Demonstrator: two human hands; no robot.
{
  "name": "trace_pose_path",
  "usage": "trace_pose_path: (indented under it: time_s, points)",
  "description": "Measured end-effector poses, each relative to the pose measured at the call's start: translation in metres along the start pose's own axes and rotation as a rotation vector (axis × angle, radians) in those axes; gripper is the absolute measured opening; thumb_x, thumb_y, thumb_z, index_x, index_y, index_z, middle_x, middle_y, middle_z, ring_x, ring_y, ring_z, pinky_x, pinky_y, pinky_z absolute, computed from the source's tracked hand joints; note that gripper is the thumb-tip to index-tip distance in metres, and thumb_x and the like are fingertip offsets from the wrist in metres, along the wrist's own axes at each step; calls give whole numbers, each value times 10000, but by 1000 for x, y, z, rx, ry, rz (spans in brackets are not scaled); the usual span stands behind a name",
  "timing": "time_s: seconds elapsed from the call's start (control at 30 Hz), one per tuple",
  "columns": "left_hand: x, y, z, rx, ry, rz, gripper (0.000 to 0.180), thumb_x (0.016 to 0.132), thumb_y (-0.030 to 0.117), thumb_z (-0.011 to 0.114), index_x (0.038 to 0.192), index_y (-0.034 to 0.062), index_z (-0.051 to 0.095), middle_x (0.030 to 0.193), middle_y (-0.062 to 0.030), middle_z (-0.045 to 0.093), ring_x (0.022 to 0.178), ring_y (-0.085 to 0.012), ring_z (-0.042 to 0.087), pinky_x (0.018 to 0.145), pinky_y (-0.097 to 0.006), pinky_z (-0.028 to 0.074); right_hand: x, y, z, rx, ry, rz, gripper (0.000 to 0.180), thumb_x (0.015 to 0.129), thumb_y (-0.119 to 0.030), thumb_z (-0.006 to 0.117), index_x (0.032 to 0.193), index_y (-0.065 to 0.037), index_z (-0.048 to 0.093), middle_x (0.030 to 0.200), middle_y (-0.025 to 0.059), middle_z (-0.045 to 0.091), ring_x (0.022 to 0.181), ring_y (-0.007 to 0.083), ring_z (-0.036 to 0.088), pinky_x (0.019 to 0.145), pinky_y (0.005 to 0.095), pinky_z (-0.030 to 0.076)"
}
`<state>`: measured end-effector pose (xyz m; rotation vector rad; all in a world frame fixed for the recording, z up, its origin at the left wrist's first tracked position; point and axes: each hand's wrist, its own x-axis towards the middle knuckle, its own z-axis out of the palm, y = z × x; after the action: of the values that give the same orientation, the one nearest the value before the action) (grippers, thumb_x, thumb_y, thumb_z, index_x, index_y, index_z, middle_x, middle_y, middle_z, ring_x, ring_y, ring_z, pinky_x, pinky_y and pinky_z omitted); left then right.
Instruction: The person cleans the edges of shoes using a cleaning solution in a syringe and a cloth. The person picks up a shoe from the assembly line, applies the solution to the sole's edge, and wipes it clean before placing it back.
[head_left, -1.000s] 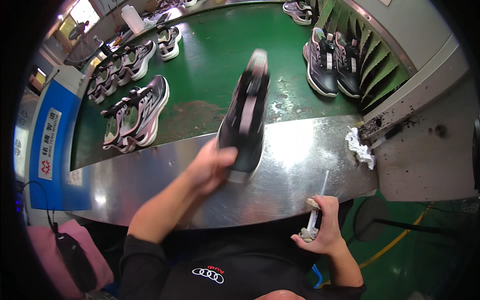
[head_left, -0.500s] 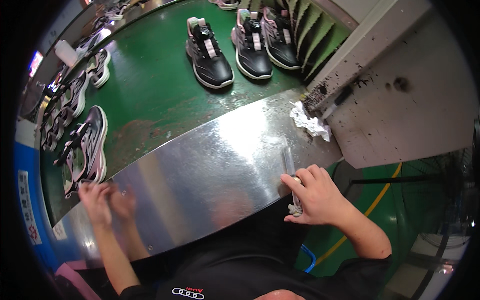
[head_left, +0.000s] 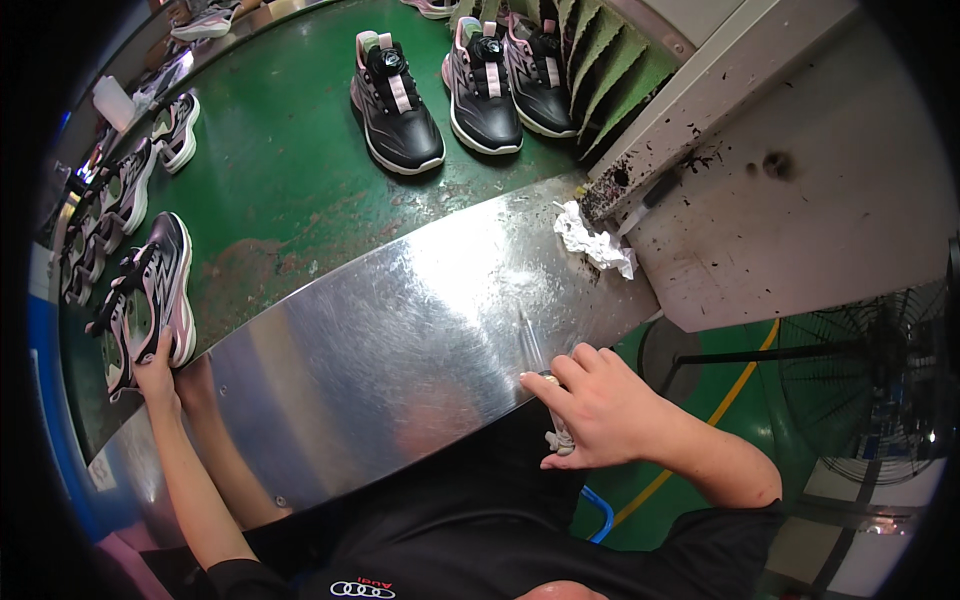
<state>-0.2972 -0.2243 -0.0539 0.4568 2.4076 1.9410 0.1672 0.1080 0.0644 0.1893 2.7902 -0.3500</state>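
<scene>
At the left edge of the green conveyor, my left hand (head_left: 156,378) grips the heel end of a black and pink sneaker (head_left: 172,280) that lies on its side. Part of the fingers is hidden by the shoe. Over the front edge of the metal ledge, my right hand (head_left: 605,410) is closed around a slim, see-through pointed tool (head_left: 533,348). Its tip points away from me toward the ledge. A pale, crumpled bit (head_left: 560,440) shows at the tool's lower end, under the palm; I cannot make out what it is.
Three black sneakers, the nearest one (head_left: 398,120), stand upright at the far side beside green hanging flaps (head_left: 610,70). More sneakers (head_left: 125,190) line the left. Crumpled white paper (head_left: 595,243) lies on the metal ledge (head_left: 380,330) by a stained panel (head_left: 800,210). A fan (head_left: 880,350) stands right.
My left hand has reached a little forward and left and taken hold of the sneaker's heel end. My right hand, with the tool, has shifted slightly left and nearer to me.
</scene>
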Motion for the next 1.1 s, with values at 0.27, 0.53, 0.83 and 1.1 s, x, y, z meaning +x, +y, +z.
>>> trace_pose_path:
  time_s: [0.27,0.53,0.83,1.1]
  points:
    - [14,19,1,-45,-30,8,538,815,15,650,1307,-6,434,1249,-80,530,1117,-179,518,962,-277,394,8,19,30,280,285,-52,843,595,-424,793,1252,-28,444,1020,144,482,939,323,483,825,387,438]
    - [-92,46,-42,-84,-135,-105,607,780,77,675,1325,11,417,1227,-43,531,1088,-151,515,955,-293,381,-10,26,61,1388,370,-30,1130,537,-628,791,1340,-8,292,1188,150,489,954,208,512,816,317,436]
    - [-173,104,34,-57,-422,-127,961,570,65,632,1422,65,187,1306,-91,372,1159,-226,466,947,-333,416,3,42,98,2515,689,-371,918,721,-807,429,1307,-101,421,1178,170,521,930,224,502,767,344,407]
    - [-21,59,71,-396,-527,-398,298,869,120,519,1129,-23,547,911,-69,590,828,-144,576,756,-285,477,-2,38,109,2345,780,-360,958,728,-739,528,1384,-75,310,1153,161,501,878,210,469,701,317,388]
